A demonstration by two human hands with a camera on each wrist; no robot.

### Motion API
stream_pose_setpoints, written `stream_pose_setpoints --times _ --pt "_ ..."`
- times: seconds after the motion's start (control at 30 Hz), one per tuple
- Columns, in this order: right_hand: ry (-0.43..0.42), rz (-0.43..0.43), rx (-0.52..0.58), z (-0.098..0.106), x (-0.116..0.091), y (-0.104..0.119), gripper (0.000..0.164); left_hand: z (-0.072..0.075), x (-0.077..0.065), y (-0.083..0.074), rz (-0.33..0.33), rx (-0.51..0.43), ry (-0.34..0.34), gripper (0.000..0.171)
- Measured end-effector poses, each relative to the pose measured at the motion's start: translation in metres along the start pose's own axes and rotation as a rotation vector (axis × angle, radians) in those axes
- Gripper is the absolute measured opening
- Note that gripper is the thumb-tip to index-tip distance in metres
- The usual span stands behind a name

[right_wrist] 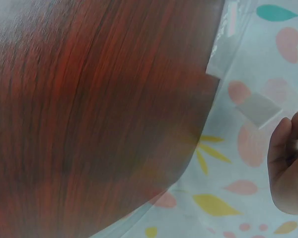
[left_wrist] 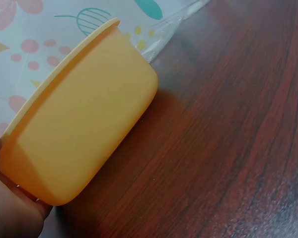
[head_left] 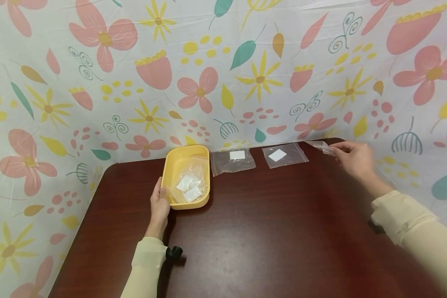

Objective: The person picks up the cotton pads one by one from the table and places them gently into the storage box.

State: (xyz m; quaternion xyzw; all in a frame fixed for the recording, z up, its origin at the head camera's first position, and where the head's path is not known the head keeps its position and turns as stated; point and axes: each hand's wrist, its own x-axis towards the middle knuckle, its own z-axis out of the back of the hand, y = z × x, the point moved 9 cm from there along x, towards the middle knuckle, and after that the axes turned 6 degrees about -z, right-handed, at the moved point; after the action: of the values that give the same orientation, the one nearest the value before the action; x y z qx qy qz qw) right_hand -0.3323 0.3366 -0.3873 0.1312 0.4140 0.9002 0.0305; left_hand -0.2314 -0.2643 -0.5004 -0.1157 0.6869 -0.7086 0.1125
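A yellow plastic tub [head_left: 207, 194] is tilted at the back left of the table, its left side gripped by my left hand [head_left: 159, 207]. Inside it lie several clear zip bags with white square pieces [head_left: 192, 193]. In the left wrist view the tub's outer wall [left_wrist: 89, 109] hides its contents. At the back right corner my right hand [head_left: 355, 160] pinches a clear zip bag [head_left: 319, 146] by one end. A white square [right_wrist: 259, 110] shows in this bag in the right wrist view. Some of the right fingers are cut off there by the frame edge.
Along the table's back edge lie two clear zip bags, one [head_left: 223, 164] beside the tub and another [head_left: 294, 156] farther right, each with a white square in it. A flowered cloth [head_left: 223, 82] hangs right behind the dark wooden table [head_left: 264, 231].
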Motion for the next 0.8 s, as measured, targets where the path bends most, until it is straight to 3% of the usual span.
stream_pose_setpoints --times 0.37,0.8 --pt "0.022 0.068 0.012 -0.037 -0.005 0.032 0.016 0.002 -0.001 -0.002 -0.013 0.024 -0.016 0.052" --pt "0.104 0.214 0.047 -0.105 -0.015 0.095 0.011 0.001 0.000 0.001 -0.010 0.025 -0.024 0.052"
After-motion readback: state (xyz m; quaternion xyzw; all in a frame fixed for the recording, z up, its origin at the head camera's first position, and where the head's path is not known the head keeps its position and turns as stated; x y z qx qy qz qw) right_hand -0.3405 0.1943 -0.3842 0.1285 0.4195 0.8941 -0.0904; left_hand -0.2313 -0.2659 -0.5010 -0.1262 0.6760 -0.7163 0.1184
